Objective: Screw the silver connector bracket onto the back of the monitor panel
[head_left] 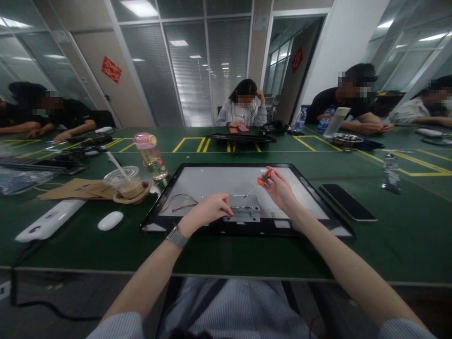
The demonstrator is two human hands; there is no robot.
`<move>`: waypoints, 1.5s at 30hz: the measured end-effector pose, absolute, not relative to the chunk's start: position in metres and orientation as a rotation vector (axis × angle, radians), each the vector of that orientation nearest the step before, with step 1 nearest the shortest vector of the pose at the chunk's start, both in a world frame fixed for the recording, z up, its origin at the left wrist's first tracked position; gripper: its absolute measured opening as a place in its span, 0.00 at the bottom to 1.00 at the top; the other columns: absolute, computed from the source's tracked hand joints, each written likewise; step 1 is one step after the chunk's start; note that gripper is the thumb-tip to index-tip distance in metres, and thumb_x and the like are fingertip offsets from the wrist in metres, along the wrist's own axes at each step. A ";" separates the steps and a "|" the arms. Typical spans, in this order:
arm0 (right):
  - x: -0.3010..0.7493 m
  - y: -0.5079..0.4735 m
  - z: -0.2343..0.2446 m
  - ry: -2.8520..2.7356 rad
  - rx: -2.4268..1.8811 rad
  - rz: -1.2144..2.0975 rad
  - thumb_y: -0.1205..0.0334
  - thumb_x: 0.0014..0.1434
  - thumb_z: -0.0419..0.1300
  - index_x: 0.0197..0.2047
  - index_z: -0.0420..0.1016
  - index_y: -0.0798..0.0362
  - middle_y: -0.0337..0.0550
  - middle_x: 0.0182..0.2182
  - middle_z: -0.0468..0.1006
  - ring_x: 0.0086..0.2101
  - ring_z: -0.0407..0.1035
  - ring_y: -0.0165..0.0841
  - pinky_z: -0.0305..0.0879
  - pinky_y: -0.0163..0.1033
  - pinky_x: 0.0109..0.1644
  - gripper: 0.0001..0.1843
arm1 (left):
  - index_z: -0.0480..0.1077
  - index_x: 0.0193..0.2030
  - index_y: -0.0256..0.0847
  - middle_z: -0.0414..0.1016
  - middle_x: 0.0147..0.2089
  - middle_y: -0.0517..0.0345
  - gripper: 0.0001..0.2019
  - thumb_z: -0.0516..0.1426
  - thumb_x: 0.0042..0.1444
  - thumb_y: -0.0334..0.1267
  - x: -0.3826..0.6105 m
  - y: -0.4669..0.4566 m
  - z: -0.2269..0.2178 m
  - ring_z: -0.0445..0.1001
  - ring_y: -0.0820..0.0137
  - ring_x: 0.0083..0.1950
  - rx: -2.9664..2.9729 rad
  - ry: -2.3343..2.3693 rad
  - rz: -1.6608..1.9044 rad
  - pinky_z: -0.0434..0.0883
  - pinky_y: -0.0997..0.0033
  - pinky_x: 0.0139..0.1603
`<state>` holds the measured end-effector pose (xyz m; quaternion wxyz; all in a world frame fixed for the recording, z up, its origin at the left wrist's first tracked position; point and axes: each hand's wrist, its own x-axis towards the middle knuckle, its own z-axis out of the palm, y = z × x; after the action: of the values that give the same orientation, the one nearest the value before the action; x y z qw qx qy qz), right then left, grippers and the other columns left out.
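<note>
A flat display panel [219,179] with a black frame lies face down or back up, I cannot tell which, on the table before me. On its near part sits a grey metal bracket [252,215] with a row of ports. My left hand [206,212] has its fingers closed at the bracket's left end. In my right hand [280,188] is a screwdriver [264,176] with an orange and black handle. Its shaft slants down to the left, the tip close over the bracket; contact is unclear. Thin cables [185,201] run left of the bracket.
To the left are a power strip [51,220], a white mouse [110,221], an iced drink cup [127,183] and a pink-lidded bottle [150,155]. A black phone [348,202] lies right of the panel. Several people sit across the green table [226,256].
</note>
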<state>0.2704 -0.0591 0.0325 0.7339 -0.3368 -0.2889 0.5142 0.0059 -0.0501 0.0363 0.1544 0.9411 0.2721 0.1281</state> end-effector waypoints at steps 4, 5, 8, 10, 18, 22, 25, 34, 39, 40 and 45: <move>0.267 -0.060 0.035 -0.621 -0.737 1.123 0.64 0.62 0.66 0.40 0.76 0.49 0.35 0.27 0.81 0.30 0.80 0.31 0.79 0.39 0.39 0.03 | 0.83 0.36 0.41 0.71 0.38 0.58 0.05 0.64 0.60 0.29 0.006 -0.048 0.034 0.72 0.72 0.37 2.674 0.778 0.397 0.67 0.75 0.40; 0.267 -0.061 0.035 -0.616 -0.739 1.124 0.64 0.62 0.66 0.40 0.77 0.49 0.35 0.27 0.81 0.30 0.80 0.31 0.79 0.39 0.39 0.03 | 0.82 0.35 0.40 0.71 0.38 0.58 0.05 0.64 0.59 0.29 0.006 -0.048 0.034 0.72 0.72 0.37 2.679 0.782 0.393 0.67 0.75 0.40; 0.266 -0.061 0.035 -0.610 -0.747 1.125 0.64 0.62 0.65 0.40 0.77 0.50 0.36 0.27 0.81 0.30 0.80 0.32 0.78 0.39 0.39 0.03 | 0.82 0.34 0.41 0.72 0.38 0.58 0.05 0.64 0.59 0.30 0.006 -0.049 0.036 0.73 0.72 0.37 2.711 0.791 0.372 0.68 0.75 0.40; 0.267 -0.061 0.034 -0.624 -0.748 1.122 0.63 0.61 0.66 0.39 0.76 0.49 0.35 0.27 0.81 0.30 0.79 0.32 0.78 0.39 0.39 0.03 | 0.82 0.35 0.41 0.72 0.38 0.58 0.05 0.64 0.60 0.30 0.006 -0.051 0.037 0.73 0.71 0.37 2.732 0.794 0.369 0.68 0.74 0.40; 0.269 -0.060 0.032 -0.654 -0.766 1.123 0.62 0.60 0.68 0.40 0.75 0.48 0.34 0.27 0.80 0.31 0.80 0.32 0.78 0.40 0.40 0.06 | 0.82 0.35 0.41 0.73 0.37 0.58 0.05 0.64 0.61 0.32 0.006 -0.058 0.045 0.73 0.70 0.38 2.838 0.843 0.308 0.66 0.73 0.38; 0.266 -0.061 0.033 -0.674 -0.778 1.095 0.59 0.59 0.68 0.40 0.75 0.47 0.32 0.27 0.80 0.30 0.80 0.32 0.78 0.41 0.40 0.07 | 0.81 0.33 0.40 0.74 0.36 0.57 0.06 0.63 0.61 0.31 0.007 -0.060 0.045 0.73 0.69 0.38 2.896 0.822 0.313 0.66 0.72 0.38; 0.264 -0.063 0.034 -0.711 -0.789 1.064 0.57 0.57 0.70 0.41 0.74 0.47 0.32 0.27 0.79 0.31 0.80 0.32 0.78 0.42 0.41 0.11 | 0.81 0.33 0.39 0.75 0.35 0.56 0.06 0.63 0.61 0.31 0.007 -0.060 0.043 0.73 0.69 0.38 2.927 0.793 0.309 0.66 0.71 0.38; 0.248 -0.081 0.044 -1.027 -0.773 0.848 0.52 0.59 0.66 0.49 0.73 0.45 0.34 0.33 0.77 0.31 0.79 0.33 0.79 0.46 0.42 0.16 | 0.81 0.34 0.39 0.75 0.34 0.58 0.05 0.63 0.59 0.28 0.001 -0.051 0.047 0.74 0.72 0.35 2.707 0.816 0.542 0.68 0.75 0.38; 0.232 -0.095 0.046 -1.228 -0.815 0.732 0.54 0.63 0.62 0.52 0.72 0.46 0.36 0.35 0.74 0.33 0.80 0.35 0.80 0.47 0.43 0.15 | 0.79 0.45 0.36 0.78 0.43 0.50 0.09 0.56 0.65 0.28 0.003 -0.044 0.043 0.77 0.64 0.47 2.689 1.217 0.795 0.72 0.66 0.52; 0.230 -0.097 0.045 -1.250 -0.815 0.720 0.54 0.64 0.62 0.53 0.72 0.47 0.36 0.35 0.74 0.33 0.80 0.35 0.80 0.47 0.43 0.15 | 0.77 0.48 0.35 0.78 0.46 0.48 0.11 0.54 0.66 0.28 0.004 -0.042 0.040 0.77 0.63 0.49 2.706 1.258 0.747 0.72 0.64 0.54; 0.224 -0.100 0.042 -1.312 -0.812 0.675 0.53 0.65 0.61 0.53 0.71 0.46 0.36 0.35 0.75 0.35 0.81 0.37 0.80 0.49 0.45 0.15 | 0.73 0.56 0.33 0.76 0.57 0.44 0.19 0.49 0.63 0.21 0.007 -0.029 0.015 0.75 0.64 0.57 2.755 1.159 0.540 0.69 0.63 0.64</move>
<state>0.2242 -0.1004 0.0425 0.6659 -0.3596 -0.5811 0.2992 0.0074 -0.0292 0.0149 0.0520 0.9058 0.3811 0.1776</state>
